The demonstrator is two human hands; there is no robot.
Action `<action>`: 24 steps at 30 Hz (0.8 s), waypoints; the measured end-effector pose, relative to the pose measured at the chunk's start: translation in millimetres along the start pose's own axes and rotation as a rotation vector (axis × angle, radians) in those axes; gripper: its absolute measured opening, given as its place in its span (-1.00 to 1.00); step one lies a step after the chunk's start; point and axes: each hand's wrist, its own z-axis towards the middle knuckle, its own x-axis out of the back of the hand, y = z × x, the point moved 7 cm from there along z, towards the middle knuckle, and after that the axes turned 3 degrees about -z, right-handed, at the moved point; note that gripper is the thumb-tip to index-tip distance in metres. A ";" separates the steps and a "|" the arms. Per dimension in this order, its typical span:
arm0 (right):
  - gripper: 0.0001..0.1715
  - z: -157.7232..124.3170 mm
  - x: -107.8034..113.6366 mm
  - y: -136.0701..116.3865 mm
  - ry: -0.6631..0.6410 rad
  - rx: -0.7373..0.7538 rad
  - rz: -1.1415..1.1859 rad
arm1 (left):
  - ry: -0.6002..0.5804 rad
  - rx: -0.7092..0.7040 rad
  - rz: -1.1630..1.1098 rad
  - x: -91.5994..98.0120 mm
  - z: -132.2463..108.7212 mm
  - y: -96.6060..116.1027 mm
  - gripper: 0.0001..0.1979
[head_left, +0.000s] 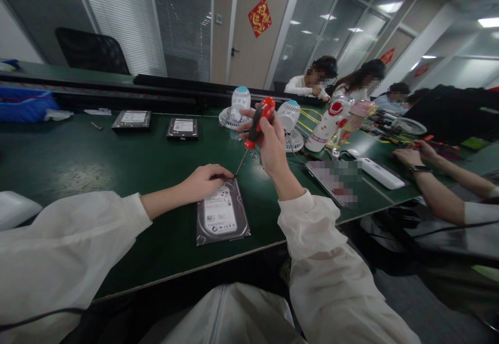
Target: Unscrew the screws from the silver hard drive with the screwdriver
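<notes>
A hard drive (220, 211) with a white label lies flat on the green table in front of me. My left hand (208, 180) rests across its far edge, the fingers bent over and gripping that end. In my right hand (268, 141) is a red and black screwdriver (257, 123), the fingers closed round its handle. The shaft slants down to the left, and its tip meets the drive's far right corner beside my left fingertips. Whatever lies under the tip is too small to make out. Several small screws (252, 155) are scattered on the table beyond the drive.
Two more hard drives (131, 119) (182, 128) lie at the back left, near a blue bin (27, 104). Small white fans (240, 102) (289, 118), bottles (326, 123) and a phone-like slab (331, 183) stand or lie rightward. A co-worker's hands (415, 154) are at the far right.
</notes>
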 end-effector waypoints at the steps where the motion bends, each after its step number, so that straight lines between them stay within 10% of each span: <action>1: -0.62 -0.2 -0.3 -1.4 0.012 0.007 -0.027 | 0.001 -0.002 0.001 -0.2 0.2 -0.9 -0.64; 24: -0.49 -1.4 -2.7 -3.2 0.023 0.028 -0.133 | -0.001 0.005 -0.003 -0.7 0.5 -2.5 -0.64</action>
